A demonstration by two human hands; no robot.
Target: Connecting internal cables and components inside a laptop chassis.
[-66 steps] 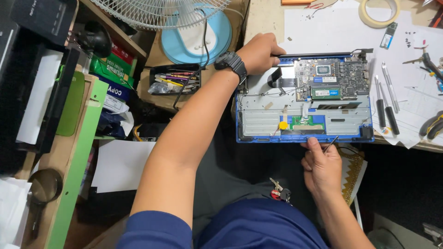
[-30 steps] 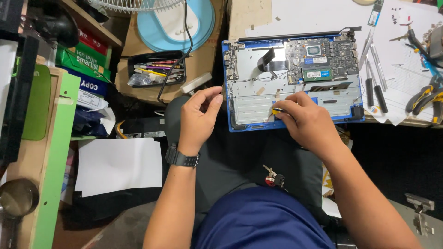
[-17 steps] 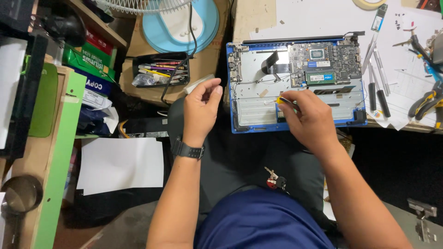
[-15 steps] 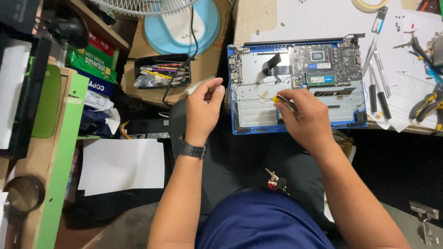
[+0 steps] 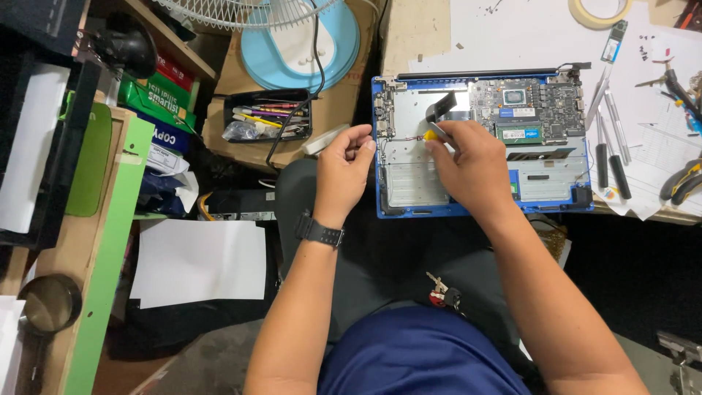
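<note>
An opened blue laptop base [image 5: 556, 199] lies bottom-up on the desk edge, its green circuit board [image 5: 528, 110] and silver inner frame exposed. My right hand [image 5: 474, 162] rests over the middle of the base and pinches a small yellow-handled screwdriver [image 5: 431, 134] whose tip points at the silver frame. My left hand [image 5: 345, 167] hovers at the laptop's left edge with fingers curled loosely toward the screwdriver; whether it holds anything small I cannot tell. A black watch [image 5: 319, 231] is on my left wrist.
Screwdrivers and tweezers [image 5: 608, 146] lie right of the laptop on white paper, with pliers [image 5: 684, 179] and a tape roll [image 5: 599, 10] nearby. A fan base [image 5: 292, 44], a black tray of pens [image 5: 267, 115], green shelving [image 5: 110, 219] and white paper [image 5: 197, 260] sit to the left.
Both hands shifted up and left over the laptop; my right hand brought the yellow screwdriver from the lower middle toward the upper left of the frame, and my left hand came closer to it.
</note>
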